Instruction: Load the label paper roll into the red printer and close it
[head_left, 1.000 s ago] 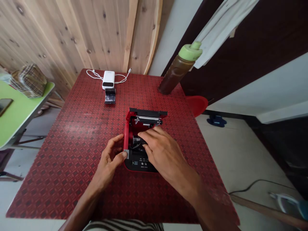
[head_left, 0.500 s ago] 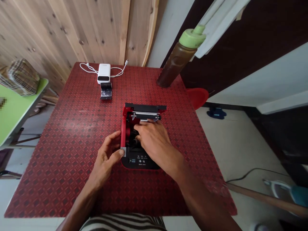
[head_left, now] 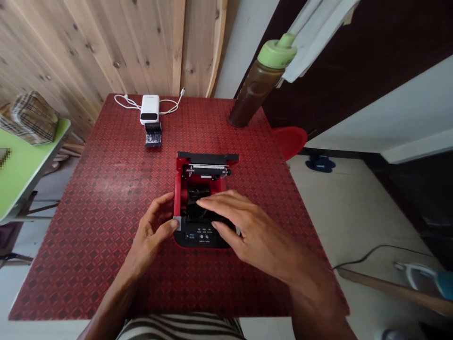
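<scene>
A small red and black label printer [head_left: 202,240] stands on the table with its lid [head_left: 208,157] raised at the back. Inside its bay lies a shiny black roll [head_left: 198,191]. My left hand [head_left: 155,226] steadies the printer's left side, thumb on the grey front corner and fingers along the red wall. Over the bay's right part hovers my right hand [head_left: 244,222], fingers stretched and apart, with nothing visible in it. Its index fingertip is close to the black roll; whether it touches, I cannot tell. This hand hides the printer's right side.
The table [head_left: 106,226] has a red patterned cover. Toward the back are a white power bank [head_left: 149,106] with a cable, another small black roll [head_left: 153,135] and a tall brown bottle [head_left: 256,89] with a green lid. A red stool [head_left: 290,141] stands beyond the right edge.
My right hand has drawn back from deep in the printer's bay toward the front right, and its fingers have spread. The black roll now shows. My left hand has kept its place on the printer.
</scene>
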Demonstrator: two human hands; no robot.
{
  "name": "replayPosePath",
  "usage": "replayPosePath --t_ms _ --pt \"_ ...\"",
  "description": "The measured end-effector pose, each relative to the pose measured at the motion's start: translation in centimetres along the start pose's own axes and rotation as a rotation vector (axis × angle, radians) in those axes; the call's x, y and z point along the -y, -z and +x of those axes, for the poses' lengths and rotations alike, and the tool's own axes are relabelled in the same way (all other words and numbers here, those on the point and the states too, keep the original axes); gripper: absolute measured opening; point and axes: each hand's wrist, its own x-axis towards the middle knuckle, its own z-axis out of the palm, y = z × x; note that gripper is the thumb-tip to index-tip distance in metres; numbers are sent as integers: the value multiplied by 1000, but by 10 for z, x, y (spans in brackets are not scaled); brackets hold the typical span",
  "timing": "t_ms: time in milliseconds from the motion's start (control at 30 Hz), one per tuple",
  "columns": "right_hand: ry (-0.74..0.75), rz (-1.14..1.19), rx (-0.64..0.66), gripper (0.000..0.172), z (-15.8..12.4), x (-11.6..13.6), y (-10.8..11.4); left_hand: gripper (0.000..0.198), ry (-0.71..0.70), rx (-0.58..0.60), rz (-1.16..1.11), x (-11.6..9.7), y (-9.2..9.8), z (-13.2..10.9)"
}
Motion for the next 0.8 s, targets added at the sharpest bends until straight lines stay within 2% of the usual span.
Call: replayPosePath --t_ms 133,200,267,333,433,567,667,800 --pt "65 12 -109 20 -2 3 -13 52 -36 -78 91 -8 5 12" --pt "70 -14 -170 21 -4 6 -18 50 -99 -135 138 -15 7 27" --pt "68 -56 -235 23 -9 11 -21 48 -221 -165 162 -26 5 45" --pt "84 -93 -314 23 -15 16 -24 47 -324 -143 157 -39 -1 62" --pt "100 -143 -427 20 -25 21 -30 40 -384 -90 149 -54 -13 78" --pt "97 -194 -495 19 -33 24 -41 28 -414 -112 143 -57 -20 75" --pt "102 -232 -519 20 -36 24 -47 20 -402 -128 155 -52 -19 61" --pt "94 -281 -539 20 -39 25 -50 10 -314 -150 162 -39 -20 37"
